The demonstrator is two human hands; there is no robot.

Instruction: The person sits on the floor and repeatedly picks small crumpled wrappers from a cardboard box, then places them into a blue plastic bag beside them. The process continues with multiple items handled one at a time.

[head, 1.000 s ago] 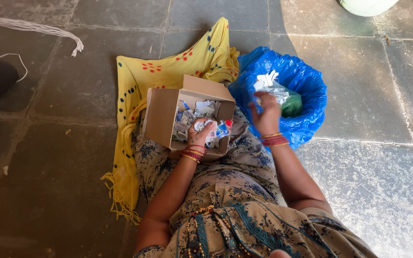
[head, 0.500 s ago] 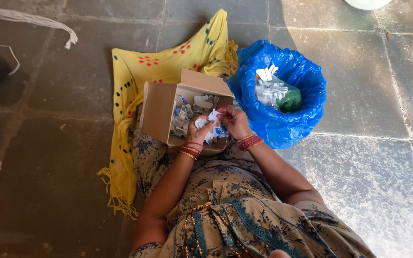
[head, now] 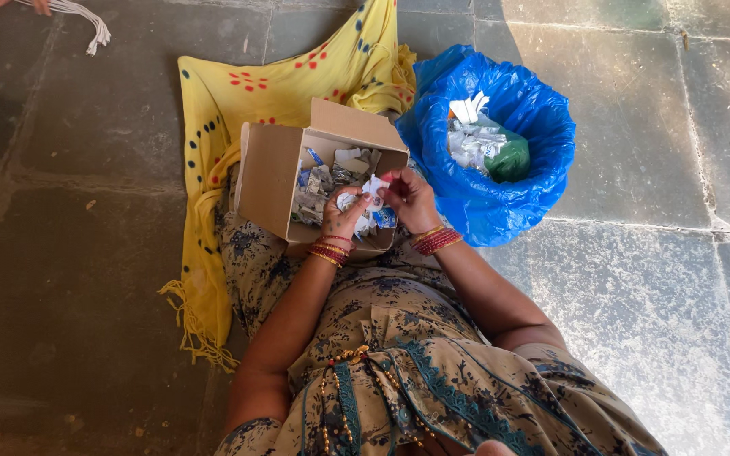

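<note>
Both hands pinch one white paper scrap (head: 373,187) over a box (head: 274,176): left hand (head: 344,216) beneath, right hand (head: 409,198) beside; blue bag (head: 534,181) right.

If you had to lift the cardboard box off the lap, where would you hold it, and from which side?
Probably by its two long outer walls, coming from above. The cardboard box lies tilted on the lap with its top open and loose paper scraps inside, so holding both walls should keep it level. The left hand and right hand meet over its near end.
</note>
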